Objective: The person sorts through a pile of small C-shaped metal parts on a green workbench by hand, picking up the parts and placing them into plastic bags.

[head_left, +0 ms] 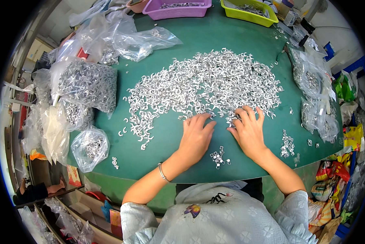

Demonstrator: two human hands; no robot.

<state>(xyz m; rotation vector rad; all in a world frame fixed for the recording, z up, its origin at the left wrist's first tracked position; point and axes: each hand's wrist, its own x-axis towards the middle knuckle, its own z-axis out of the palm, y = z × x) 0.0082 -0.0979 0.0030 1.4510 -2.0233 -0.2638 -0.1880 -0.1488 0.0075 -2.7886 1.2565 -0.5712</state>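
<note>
Resting with the left hand (194,136) at the near edge of a broad heap (215,77) of small silvery metal pieces, with fingers half bent and close together; cannot tell whether pinching a piece. Resting just beside, across a gap, with the right hand (248,134), with fingers fanned and thumb apart, among pieces at the same edge, clamped on nothing visible. Lying between the forearms, in a small cluster (217,157), apart from the heap. Apart likewise in a cluster to the right (287,144). Probably not far along: with only a little set aside, and most left heaped on the green table (158,150). Farther out, packed in clear bags (87,85) at left and plastic bags (312,81) at right. Farthest, lying in a purple tray (176,13) and a yellow-green tray (245,18).
</note>
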